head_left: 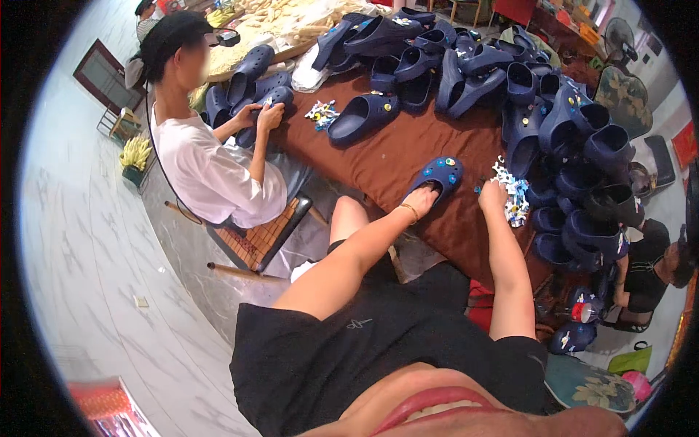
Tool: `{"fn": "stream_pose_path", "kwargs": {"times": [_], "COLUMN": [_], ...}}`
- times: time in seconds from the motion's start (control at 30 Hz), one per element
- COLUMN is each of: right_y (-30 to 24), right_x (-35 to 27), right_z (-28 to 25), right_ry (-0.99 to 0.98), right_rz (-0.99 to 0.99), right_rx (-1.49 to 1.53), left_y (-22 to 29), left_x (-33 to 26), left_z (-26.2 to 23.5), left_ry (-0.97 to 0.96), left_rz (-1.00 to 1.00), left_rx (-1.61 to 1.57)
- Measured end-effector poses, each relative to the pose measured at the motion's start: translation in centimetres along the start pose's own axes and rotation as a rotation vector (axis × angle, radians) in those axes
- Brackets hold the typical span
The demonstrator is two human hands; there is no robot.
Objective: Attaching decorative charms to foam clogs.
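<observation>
A navy clog (445, 172) with several blue charms and a yellow-and-white one on its toe lies on the brown cloth in front of me. The fingers of my left hand (421, 204) reach into its opening and grip it, partly hidden by the upper. To the right, my right hand (494, 195) is closed in a pinch, with a small blue shoe charm (478, 189) showing at its fingertips. Right beside that hand spreads a pile of white, blue and yellow charms (517, 200).
Navy clogs (524, 131) are heaped along the far and right sides of the brown-covered table (313, 149). At the left, a seated person (218, 160) holds a clog, near another charm pile (321, 114). Another person (648, 258) sits at the right. Corn cobs (269, 33) lie behind.
</observation>
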State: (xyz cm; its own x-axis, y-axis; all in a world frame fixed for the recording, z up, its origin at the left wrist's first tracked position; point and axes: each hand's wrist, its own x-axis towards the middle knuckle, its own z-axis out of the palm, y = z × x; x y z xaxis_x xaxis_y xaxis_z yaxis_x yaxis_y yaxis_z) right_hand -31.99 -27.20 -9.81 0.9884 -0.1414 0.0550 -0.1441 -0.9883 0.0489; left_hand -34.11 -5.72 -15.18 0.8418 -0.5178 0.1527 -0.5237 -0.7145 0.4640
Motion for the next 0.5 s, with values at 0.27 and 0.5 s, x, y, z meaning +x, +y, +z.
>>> {"fn": "stream_pose_path", "kwargs": {"times": [0.27,0.5], "right_y": [1.0,1.4], "right_x": [-1.9,-3.5], "right_z": [2.5,3.2], "right_ry": [0.283,0.232], "right_rz": [-0.165,-0.197], "right_rx": [-0.161,-0.053], "left_y": [0.1,0.5], "left_x": [1.2,-0.3], "left_z": [-0.9,0.1], "left_ry": [-0.039,-0.046], "left_rz": [-0.023,-0.065], "left_rx": [-0.016,0.006]}}
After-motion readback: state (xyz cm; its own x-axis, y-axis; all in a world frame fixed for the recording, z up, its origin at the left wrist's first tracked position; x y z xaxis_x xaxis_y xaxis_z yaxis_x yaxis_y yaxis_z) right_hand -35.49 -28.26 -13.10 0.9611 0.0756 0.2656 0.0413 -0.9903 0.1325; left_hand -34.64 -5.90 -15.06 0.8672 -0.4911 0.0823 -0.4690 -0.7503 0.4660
